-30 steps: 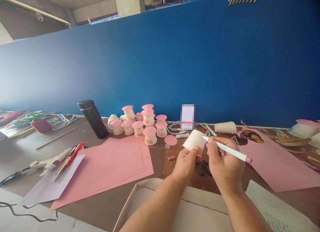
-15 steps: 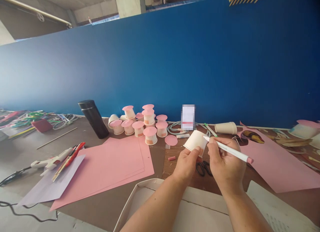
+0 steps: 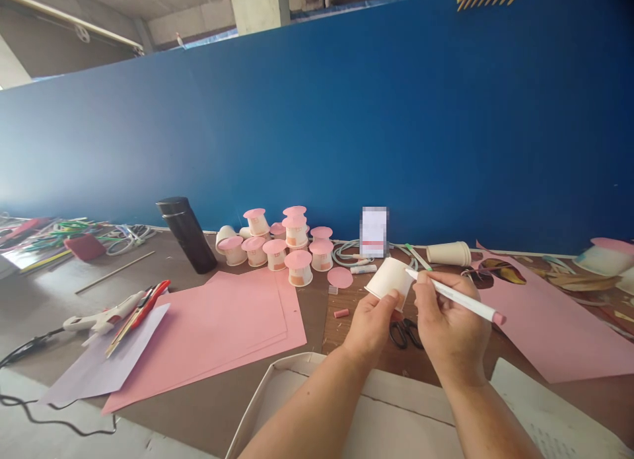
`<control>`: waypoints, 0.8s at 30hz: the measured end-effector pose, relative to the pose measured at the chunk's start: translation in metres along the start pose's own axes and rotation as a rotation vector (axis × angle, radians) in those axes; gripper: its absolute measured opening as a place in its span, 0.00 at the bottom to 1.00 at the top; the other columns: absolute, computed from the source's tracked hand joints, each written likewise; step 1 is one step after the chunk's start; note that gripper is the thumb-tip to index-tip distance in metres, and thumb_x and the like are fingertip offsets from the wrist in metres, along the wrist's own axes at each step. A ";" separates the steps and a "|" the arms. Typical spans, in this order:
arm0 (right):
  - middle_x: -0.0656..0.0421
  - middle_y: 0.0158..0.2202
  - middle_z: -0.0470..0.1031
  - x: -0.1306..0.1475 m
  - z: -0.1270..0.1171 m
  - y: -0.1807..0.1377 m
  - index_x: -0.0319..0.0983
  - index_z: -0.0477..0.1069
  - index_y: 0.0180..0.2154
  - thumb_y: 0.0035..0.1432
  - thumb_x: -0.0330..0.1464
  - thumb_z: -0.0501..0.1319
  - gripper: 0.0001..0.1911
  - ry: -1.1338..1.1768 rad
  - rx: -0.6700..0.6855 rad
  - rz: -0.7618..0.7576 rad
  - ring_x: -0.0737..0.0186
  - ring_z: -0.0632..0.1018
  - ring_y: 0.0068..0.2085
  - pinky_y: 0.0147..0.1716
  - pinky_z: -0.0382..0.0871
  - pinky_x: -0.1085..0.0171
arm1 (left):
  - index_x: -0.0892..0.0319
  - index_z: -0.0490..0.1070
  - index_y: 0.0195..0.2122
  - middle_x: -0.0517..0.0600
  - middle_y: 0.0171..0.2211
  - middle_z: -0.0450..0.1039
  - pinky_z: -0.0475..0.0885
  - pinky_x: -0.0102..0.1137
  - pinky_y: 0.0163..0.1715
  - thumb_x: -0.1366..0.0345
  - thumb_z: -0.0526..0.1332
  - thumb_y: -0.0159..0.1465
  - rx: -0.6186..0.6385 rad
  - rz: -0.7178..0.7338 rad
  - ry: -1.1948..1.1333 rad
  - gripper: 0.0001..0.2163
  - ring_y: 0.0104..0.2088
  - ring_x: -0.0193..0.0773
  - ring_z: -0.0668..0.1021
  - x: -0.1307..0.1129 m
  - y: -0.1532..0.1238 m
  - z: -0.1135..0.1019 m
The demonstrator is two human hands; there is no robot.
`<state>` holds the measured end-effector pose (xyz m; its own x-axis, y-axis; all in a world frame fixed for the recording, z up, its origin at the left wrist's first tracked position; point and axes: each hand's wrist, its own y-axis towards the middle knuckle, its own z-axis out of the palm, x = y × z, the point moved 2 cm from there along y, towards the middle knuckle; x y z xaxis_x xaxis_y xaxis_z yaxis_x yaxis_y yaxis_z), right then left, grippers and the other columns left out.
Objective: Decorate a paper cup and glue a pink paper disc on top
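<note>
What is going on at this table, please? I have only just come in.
A person is working with bare hands at a dark table. The left hand holds a white paper cup, tilted with its rim downward. The right hand holds a white pen with a pink end, its tip at the cup's side. Farther back, to the left, stand upside-down cups topped with pink discs. A loose pink disc lies beside them, and pink paper sheets lie in front.

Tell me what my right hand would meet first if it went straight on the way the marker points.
The marker in the right hand would likely meet the paper cup in the left hand first; its tip may already touch the cup's side, but depth is unclear.
</note>
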<state>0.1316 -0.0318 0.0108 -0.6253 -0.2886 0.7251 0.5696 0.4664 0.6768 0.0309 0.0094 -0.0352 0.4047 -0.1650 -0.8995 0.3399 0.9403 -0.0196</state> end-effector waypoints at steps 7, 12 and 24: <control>0.54 0.29 0.78 0.000 0.000 0.001 0.38 0.73 0.36 0.61 0.43 0.63 0.14 -0.013 -0.005 -0.007 0.61 0.78 0.26 0.27 0.72 0.64 | 0.62 0.74 0.32 0.49 0.29 0.70 0.66 0.31 0.37 0.46 0.69 0.54 -0.014 -0.006 -0.020 0.21 0.30 0.34 0.71 -0.003 -0.002 0.002; 0.54 0.29 0.78 0.002 0.000 0.001 0.38 0.73 0.35 0.60 0.43 0.63 0.14 -0.010 0.000 -0.002 0.61 0.78 0.26 0.27 0.73 0.63 | 0.63 0.74 0.32 0.49 0.30 0.71 0.67 0.31 0.36 0.46 0.69 0.53 -0.011 -0.015 -0.018 0.21 0.29 0.33 0.71 -0.004 -0.002 0.002; 0.54 0.28 0.78 0.002 0.000 0.002 0.38 0.72 0.34 0.60 0.45 0.63 0.15 -0.025 0.015 -0.007 0.60 0.78 0.26 0.27 0.73 0.63 | 0.62 0.74 0.31 0.49 0.27 0.70 0.67 0.32 0.37 0.46 0.67 0.56 -0.032 0.004 0.095 0.21 0.31 0.37 0.72 -0.007 -0.004 0.000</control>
<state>0.1320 -0.0317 0.0135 -0.6427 -0.2711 0.7166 0.5571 0.4767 0.6800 0.0269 0.0068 -0.0288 0.3231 -0.1334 -0.9369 0.3108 0.9501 -0.0281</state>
